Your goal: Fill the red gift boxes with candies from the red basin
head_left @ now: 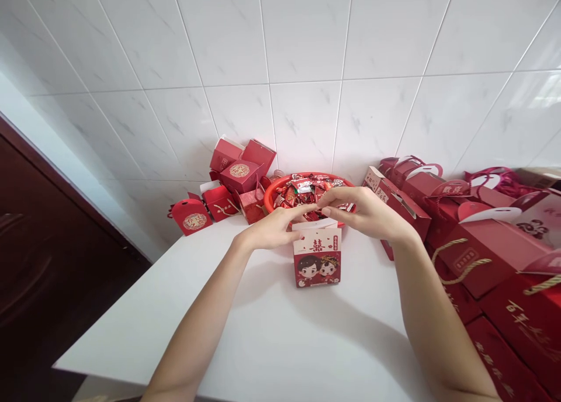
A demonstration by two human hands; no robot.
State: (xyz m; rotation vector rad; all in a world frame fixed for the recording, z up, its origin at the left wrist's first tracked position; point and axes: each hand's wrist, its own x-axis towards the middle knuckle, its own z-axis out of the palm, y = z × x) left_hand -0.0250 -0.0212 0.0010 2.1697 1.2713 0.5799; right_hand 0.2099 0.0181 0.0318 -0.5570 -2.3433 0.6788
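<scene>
A small red and cream gift box (318,257) stands upright on the white table, with two cartoon figures on its front and its top flaps raised. My left hand (272,228) is at the box's upper left, thumb against the front edge and fingers reaching behind the top, gripping it. Over the upper right hovers my right hand (366,212), palm down, its bent fingers and thumb slightly apart near the flaps. I see nothing between them; whether the tips touch a flap cannot be made out. Just behind is a red bowl (268,198) heaped with wrapped candies (302,186).
Several red gift boxes (239,174) are piled at the back left, against the tiled wall (307,34). More red boxes with rope handles (477,256) crowd the right side. The white table (175,308) ends near a dark door (52,262) on the left.
</scene>
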